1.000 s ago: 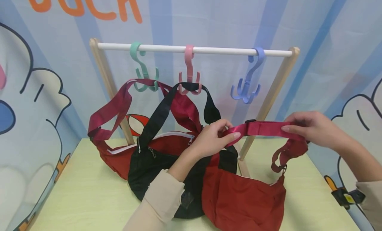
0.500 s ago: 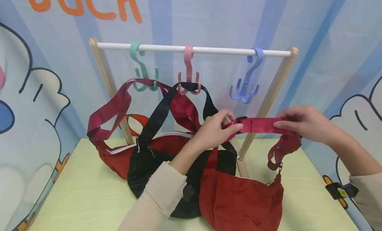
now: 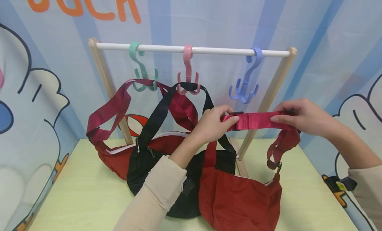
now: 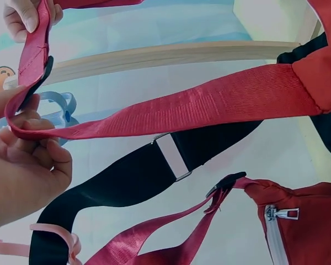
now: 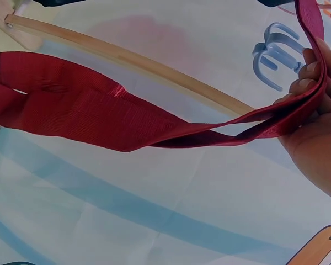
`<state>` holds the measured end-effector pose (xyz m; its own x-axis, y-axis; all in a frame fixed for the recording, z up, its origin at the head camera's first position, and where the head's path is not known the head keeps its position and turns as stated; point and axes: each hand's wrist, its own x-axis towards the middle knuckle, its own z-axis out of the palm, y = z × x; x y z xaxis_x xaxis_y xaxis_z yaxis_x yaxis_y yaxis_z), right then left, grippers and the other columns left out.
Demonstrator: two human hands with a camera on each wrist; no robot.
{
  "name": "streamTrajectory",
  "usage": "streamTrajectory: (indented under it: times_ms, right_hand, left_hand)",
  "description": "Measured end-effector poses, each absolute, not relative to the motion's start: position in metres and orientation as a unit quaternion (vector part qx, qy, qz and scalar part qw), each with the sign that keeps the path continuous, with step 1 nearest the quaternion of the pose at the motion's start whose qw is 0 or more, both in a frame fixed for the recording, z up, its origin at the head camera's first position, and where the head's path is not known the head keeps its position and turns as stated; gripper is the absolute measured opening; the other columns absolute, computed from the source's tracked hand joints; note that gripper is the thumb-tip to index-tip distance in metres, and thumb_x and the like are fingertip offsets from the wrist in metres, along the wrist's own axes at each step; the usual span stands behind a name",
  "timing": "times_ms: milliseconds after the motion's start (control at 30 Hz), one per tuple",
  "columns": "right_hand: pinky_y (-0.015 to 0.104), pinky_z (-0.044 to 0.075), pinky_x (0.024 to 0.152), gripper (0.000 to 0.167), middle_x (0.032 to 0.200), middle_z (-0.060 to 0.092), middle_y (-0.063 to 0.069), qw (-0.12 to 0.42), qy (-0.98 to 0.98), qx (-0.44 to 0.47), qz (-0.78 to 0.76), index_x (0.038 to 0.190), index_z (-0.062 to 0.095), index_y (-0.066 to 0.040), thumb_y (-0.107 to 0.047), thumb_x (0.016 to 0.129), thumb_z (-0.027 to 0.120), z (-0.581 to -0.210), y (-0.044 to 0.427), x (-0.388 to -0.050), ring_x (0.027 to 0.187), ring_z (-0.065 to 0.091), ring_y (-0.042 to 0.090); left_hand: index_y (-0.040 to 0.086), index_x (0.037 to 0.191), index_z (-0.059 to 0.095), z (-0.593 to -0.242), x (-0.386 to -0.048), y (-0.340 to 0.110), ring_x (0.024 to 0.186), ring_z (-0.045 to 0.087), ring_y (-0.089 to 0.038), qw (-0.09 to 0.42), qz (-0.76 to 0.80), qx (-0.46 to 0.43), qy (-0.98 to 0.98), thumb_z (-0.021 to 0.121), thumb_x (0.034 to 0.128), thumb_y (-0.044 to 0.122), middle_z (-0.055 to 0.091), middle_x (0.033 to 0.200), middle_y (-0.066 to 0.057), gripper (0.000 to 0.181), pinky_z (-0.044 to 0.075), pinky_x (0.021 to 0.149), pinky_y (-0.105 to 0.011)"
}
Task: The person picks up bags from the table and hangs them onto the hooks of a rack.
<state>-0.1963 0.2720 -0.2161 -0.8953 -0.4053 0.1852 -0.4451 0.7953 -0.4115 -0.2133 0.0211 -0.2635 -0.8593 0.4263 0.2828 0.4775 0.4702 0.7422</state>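
Note:
My left hand (image 3: 213,123) pinches the crimson strap (image 3: 258,121) of a red bag beside its black slider buckle (image 4: 41,80). Farther along, my right hand (image 3: 304,120) pinches the same strap, so a stretch runs nearly level between both hands. Below hangs the red bag (image 3: 238,199), its lower part cut off by the frame. Behind the strap, a blue hook (image 3: 245,88) hangs from the white rod and carries nothing. A black bag (image 3: 149,171) has its strap over the pink hook (image 3: 188,68). Another red bag (image 3: 114,158) has its strap over the green hook (image 3: 143,72).
A rack with a white rod (image 3: 221,50) and wooden legs (image 3: 273,88) stands on the pale yellow table (image 3: 71,191). Behind it hangs a blue striped cartoon cloth (image 3: 209,19). The red bag overlaps the black bag's right side.
Both hands have risen slightly and drifted left, carrying the strap up nearer the blue hook. The red bag has shifted a little left with them. Both hands keep their hold.

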Motion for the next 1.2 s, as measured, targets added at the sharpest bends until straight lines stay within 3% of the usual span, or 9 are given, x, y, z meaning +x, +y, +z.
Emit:
streamTrajectory:
  times_ms: [567,867,1200]
  right_hand:
    - [0.029,0.043,0.048,0.021,0.067,0.057,0.006,0.011,-0.954,0.187,0.236,0.09,0.063,-0.005,-0.025,0.085,0.065,-0.204,0.275,-0.204,0.054,0.052,0.017]
    - [0.028,0.046,0.054,0.021,0.072,0.06,0.005,0.006,-0.959,0.149,0.239,0.095,0.064,-0.003,-0.022,0.085,0.066,-0.199,0.286,-0.207,0.061,0.056,0.019]
    - [0.03,0.045,0.06,0.02,0.073,0.061,0.006,0.0,-0.961,0.137,0.242,0.094,0.064,-0.004,-0.022,0.085,0.065,-0.195,0.302,-0.21,0.064,0.056,0.021]
  left_hand:
    - [0.009,0.096,0.06,-0.253,-0.216,0.013,0.06,0.05,-0.014,0.074,-0.452,-0.258,-0.85,0.056,0.0915,0.021,0.052,0.064,-0.003,0.013,0.039,0.056,-0.023]
    - [0.007,0.101,0.061,-0.245,-0.223,0.006,0.071,0.053,-0.016,0.096,-0.444,-0.243,-0.857,0.055,0.0915,0.02,0.059,0.08,-0.005,0.018,0.042,0.06,-0.023]
    - [0.006,0.103,0.062,-0.231,-0.228,-0.001,0.068,0.054,-0.017,0.126,-0.426,-0.231,-0.865,0.055,0.0914,0.02,0.06,0.077,-0.006,0.019,0.044,0.06,-0.025]
